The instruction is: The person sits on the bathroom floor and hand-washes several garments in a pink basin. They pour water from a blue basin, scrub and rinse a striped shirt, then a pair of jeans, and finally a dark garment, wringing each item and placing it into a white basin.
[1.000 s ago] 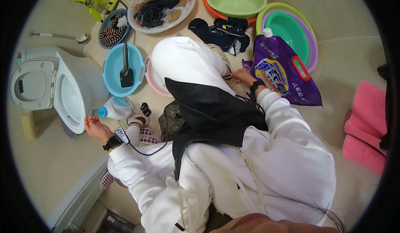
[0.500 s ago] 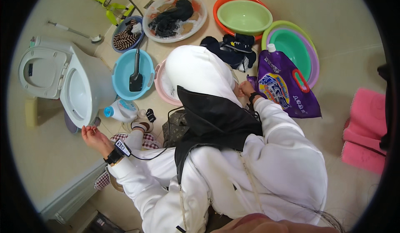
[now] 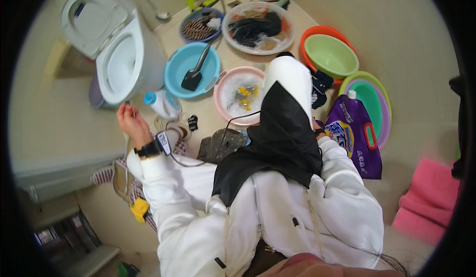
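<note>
My left hand (image 3: 134,123) is raised beside the toilet bowl's front edge. Its fingers are curled with the tips pressed together; what they hold, if anything, is too small to make out. A white bottle with a blue cap (image 3: 166,104) stands just right of it. Behind my raised knee, my right hand (image 3: 316,125) shows only as a sliver, its fingers hidden. It is next to a purple detergent bag (image 3: 364,165) with a white cap and red handle. In front of me sits a pink basin (image 3: 216,96) with suds and yellow shapes inside.
A blue basin (image 3: 171,81) holds a black brush-like tool (image 3: 193,79). Dark cloth soaks in a white basin (image 3: 290,41); striped cloth (image 3: 197,30) fills a smaller one. Green and orange basins (image 3: 332,54) stand right, near dark clothing (image 3: 321,86). The toilet (image 3: 121,64) is left.
The view has turned, so things sit further right. The pink basin's inside has come into sight beside my knee. My right hand has become mostly hidden; my left stays by the toilet.
</note>
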`<state>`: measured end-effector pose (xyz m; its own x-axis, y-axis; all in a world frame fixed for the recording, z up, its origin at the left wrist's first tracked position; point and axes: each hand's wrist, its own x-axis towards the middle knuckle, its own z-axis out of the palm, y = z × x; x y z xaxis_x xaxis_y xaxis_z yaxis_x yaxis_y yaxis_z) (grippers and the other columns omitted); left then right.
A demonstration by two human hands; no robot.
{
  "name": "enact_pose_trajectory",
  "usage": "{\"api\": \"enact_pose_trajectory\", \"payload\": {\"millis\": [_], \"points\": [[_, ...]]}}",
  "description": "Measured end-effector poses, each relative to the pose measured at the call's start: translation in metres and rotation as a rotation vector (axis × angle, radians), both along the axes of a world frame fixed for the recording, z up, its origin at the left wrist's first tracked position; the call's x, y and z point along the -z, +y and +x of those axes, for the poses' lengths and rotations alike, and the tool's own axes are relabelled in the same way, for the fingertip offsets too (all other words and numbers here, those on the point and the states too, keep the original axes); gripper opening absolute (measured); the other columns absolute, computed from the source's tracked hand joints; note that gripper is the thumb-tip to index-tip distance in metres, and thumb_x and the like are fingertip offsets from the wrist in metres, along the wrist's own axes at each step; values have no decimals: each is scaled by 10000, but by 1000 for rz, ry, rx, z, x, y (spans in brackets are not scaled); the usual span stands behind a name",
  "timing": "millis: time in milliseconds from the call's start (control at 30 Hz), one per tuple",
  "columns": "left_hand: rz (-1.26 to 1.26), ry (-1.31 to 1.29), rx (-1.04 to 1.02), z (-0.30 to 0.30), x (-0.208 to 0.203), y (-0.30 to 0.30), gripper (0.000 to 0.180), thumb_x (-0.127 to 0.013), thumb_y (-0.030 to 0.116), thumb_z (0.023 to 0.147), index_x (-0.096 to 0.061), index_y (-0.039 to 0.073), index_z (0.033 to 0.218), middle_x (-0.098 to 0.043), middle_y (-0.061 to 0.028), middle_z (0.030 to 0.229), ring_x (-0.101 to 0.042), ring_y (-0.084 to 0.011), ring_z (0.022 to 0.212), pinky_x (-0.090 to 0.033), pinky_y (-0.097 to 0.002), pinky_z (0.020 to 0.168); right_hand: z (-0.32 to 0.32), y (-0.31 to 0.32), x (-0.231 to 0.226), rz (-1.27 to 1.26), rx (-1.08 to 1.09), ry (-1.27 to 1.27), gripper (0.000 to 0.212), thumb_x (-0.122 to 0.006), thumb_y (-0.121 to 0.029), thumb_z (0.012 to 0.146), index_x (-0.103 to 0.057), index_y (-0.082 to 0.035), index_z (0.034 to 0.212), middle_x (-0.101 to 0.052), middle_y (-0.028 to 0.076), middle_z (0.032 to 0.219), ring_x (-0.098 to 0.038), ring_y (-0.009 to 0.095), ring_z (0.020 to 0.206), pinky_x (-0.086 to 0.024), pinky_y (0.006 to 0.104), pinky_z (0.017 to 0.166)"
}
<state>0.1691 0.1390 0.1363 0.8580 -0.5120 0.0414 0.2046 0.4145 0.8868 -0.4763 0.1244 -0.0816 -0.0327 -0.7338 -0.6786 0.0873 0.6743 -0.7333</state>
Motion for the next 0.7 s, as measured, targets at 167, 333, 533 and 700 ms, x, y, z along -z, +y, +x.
{"api": "enact_pose_trajectory", "payload": {"millis": [167, 333, 533, 700], "points": [[-63, 8, 21, -4, 3, 3, 211, -470, -53, 862, -561, -12, 1048, -576, -62, 822, -526, -132, 718, -440, -248, 648, -18, -7, 20, 76, 18, 80, 378, -462, -264, 985, -507, -2, 1254, -593, 93, 1198, -594, 212, 1010, -476, 319, 858], [-50, -12, 28, -12, -2, 2, 213, -470, -62, 844, -569, -12, 1026, -577, -60, 821, -519, -130, 708, -436, -244, 646, -22, -17, 24, 82, 17, 118, 364, -470, -265, 981, -518, -7, 1233, -597, 88, 1174, -593, 206, 991, -475, 314, 838], [-54, 15, 19, -17, -8, 1, 208, -467, -73, 842, -566, -17, 1015, -572, -59, 822, -515, -127, 718, -437, -238, 655, -22, -27, 21, 80, 8, 151, 348, -481, -265, 975, -531, -12, 1208, -603, 81, 1145, -593, 199, 969, -475, 308, 814], [-58, 33, 36, -20, -10, -1, 205, -467, -71, 841, -564, -21, 1013, -576, -65, 826, -523, -129, 723, -442, -238, 661, -24, -40, 19, 68, 3, 172, 334, -489, -266, 971, -543, -16, 1187, -608, 76, 1121, -593, 193, 951, -474, 304, 794]]}}
